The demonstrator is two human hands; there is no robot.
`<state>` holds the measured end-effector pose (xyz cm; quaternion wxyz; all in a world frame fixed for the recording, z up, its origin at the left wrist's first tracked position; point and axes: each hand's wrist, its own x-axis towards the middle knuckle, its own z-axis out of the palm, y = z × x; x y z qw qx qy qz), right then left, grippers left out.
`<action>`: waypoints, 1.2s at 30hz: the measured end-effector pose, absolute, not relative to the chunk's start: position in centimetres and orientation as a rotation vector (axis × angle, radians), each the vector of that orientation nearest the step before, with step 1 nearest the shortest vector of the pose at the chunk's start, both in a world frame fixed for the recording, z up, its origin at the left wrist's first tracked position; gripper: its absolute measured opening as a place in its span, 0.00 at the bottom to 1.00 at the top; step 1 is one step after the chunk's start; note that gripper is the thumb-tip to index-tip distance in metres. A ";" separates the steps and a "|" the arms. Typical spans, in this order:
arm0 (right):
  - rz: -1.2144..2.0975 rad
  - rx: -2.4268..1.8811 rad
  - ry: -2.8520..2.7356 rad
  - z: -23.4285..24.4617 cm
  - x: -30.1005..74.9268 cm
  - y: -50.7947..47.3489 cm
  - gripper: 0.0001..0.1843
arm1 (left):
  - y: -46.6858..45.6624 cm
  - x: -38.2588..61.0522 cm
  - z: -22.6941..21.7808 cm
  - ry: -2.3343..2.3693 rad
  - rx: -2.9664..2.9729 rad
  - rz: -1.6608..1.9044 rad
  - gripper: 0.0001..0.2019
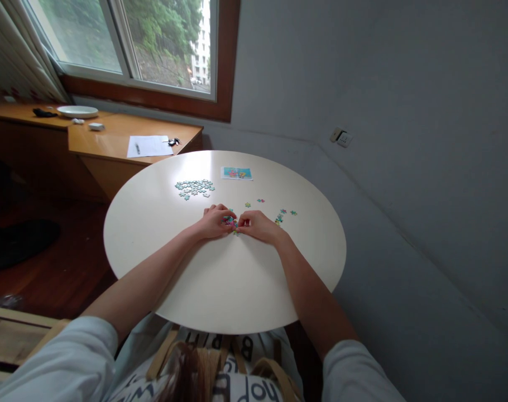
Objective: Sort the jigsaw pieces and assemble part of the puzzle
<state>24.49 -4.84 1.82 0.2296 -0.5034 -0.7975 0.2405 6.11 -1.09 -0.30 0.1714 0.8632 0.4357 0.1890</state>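
My left hand (217, 222) rests on the table with its fingers curled round a small cluster of joined jigsaw puzzle pieces (229, 221), coloured pink, blue and green. Facing it from the right, my right hand (257, 225) has thumb and fingers pinched at the right edge of that cluster, on a jigsaw puzzle piece mostly hidden by the fingertips. Beyond the hands lie a yellow-green loose piece (248, 205) and a pink and teal piece (260, 200). A short strip of pieces (279, 219) lies just right of my right hand.
The round white table (195, 285) also bears a pile of pale teal pieces (194, 188) and a printed reference picture (236, 173). Behind it, a wooden desk (107, 139) holds a paper sheet (149, 146), keys (174, 142) and a white plate (77, 111). A wall stands at right.
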 end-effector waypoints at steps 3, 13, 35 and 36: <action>0.662 -1.407 -2.194 1.9 24.4 -4.9 0.04 | -1.1 6.1 -0.2 1.231 2.453 0.527 0.17; 0.611 -1.372 -2.143 2.1 24.3 -5.1 0.06 | -0.9 6.2 -0.5 1.229 2.460 0.542 0.17; 0.548 -1.383 -1.970 1.5 24.8 -4.3 0.06 | -1.3 6.2 -0.3 1.255 2.429 0.584 0.17; 0.530 -1.389 -1.952 1.5 24.8 -4.3 0.06 | -1.2 6.2 -0.4 1.257 2.424 0.589 0.16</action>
